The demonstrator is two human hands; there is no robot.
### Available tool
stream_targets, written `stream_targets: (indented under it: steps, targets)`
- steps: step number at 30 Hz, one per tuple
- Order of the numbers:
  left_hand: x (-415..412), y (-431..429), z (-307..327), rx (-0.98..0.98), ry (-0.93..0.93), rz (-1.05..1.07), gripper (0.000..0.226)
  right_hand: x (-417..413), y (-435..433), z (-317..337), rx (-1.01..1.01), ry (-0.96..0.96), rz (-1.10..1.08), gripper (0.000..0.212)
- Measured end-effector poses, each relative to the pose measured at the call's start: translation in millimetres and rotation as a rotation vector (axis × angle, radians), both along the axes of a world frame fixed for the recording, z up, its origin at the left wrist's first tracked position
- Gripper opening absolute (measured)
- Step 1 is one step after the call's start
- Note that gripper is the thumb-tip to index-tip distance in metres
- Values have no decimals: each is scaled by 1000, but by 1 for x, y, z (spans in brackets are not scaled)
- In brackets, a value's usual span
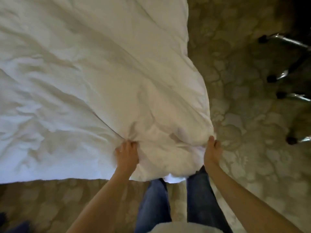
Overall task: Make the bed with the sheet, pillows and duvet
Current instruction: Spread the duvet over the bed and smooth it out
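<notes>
A white, wrinkled duvet (84, 81) fills the upper left of the head view and spreads over the bed, hiding whatever lies beneath it. Its near corner hangs toward my legs. My left hand (127, 153) grips a bunched fold of the duvet near that corner. My right hand (212, 151) grips the duvet's right edge at the corner, fingers curled round the fabric. The cloth is pulled taut between the two hands. No pillows or sheet are visible.
Patterned beige carpet (244, 132) covers the floor to the right and below. The chrome legs and black castors of a chair base (284, 74) stand at the right edge. My legs in blue jeans (154, 204) stand at the bed's corner.
</notes>
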State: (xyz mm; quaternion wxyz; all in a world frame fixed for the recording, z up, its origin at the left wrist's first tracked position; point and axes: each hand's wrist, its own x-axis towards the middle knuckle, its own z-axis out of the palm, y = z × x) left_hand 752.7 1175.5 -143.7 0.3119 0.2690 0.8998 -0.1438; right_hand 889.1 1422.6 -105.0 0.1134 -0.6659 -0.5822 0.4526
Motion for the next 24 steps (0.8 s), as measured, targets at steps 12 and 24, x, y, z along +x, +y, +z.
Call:
stream_targets:
  steps: [12,24]
  targets:
    - [8,-44,40,268,30,26,26,25,-66,-46,-97,-398,897,13]
    - [31,-148,193,398,237,281,47,51,-132,151,-426,-311,1656,36]
